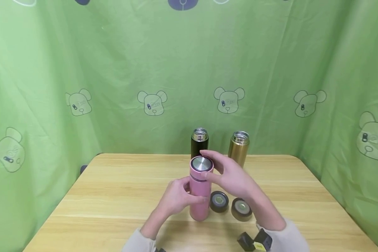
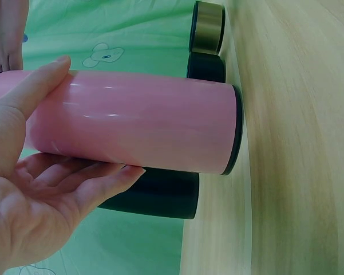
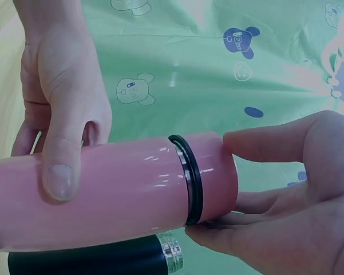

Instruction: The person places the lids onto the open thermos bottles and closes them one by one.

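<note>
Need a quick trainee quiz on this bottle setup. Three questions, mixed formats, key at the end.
1. True or false: the black bottle has no cap on.
2. Pick one. The right hand holds: A) the gold bottle, B) the pink cap, C) a loose cap from the table.
3. Fill in: in the head view, the two loose caps lie to the ____ of the pink bottle.

Key: 1. True; 2. B; 3. right.

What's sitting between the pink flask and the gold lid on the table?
The black lid lies between the pink flask and the gold lid; the head and left wrist views both show it.
</note>
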`<state>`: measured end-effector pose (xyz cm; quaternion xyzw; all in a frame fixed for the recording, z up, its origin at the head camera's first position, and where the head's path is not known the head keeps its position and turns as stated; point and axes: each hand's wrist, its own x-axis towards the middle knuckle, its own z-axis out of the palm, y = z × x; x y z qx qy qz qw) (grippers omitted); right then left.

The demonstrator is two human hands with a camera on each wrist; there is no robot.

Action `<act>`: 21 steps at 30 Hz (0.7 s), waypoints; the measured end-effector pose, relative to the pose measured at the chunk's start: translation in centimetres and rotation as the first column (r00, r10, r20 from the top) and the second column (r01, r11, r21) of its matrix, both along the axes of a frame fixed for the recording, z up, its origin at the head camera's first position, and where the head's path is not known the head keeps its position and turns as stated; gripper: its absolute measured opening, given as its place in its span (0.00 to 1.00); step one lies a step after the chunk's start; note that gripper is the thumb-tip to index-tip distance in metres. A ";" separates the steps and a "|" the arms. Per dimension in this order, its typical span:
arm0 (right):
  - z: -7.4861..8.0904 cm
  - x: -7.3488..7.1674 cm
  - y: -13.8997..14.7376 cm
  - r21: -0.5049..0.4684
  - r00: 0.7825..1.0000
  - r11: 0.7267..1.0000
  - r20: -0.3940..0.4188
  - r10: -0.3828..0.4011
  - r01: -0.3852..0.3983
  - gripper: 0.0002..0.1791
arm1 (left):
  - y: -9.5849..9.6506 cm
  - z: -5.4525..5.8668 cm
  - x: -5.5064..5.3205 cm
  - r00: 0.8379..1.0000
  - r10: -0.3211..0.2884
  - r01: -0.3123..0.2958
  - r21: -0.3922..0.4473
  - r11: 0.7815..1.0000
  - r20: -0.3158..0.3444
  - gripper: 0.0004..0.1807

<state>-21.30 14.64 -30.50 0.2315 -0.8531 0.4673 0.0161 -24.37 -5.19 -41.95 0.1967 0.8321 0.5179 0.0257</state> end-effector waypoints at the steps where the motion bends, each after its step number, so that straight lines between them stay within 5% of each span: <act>1: 0.0 0.0 0.0 0.006 1.000 1.000 -0.004 0.006 -0.006 0.37 | 0.0 0.0 0.0 1.000 0.000 0.000 0.002 1.000 0.002 0.29; 21: -0.4 -0.2 -0.4 0.016 0.979 0.980 0.022 -0.201 0.201 0.36 | -0.1 0.1 0.0 1.000 0.009 -0.010 -0.032 0.999 -0.022 0.28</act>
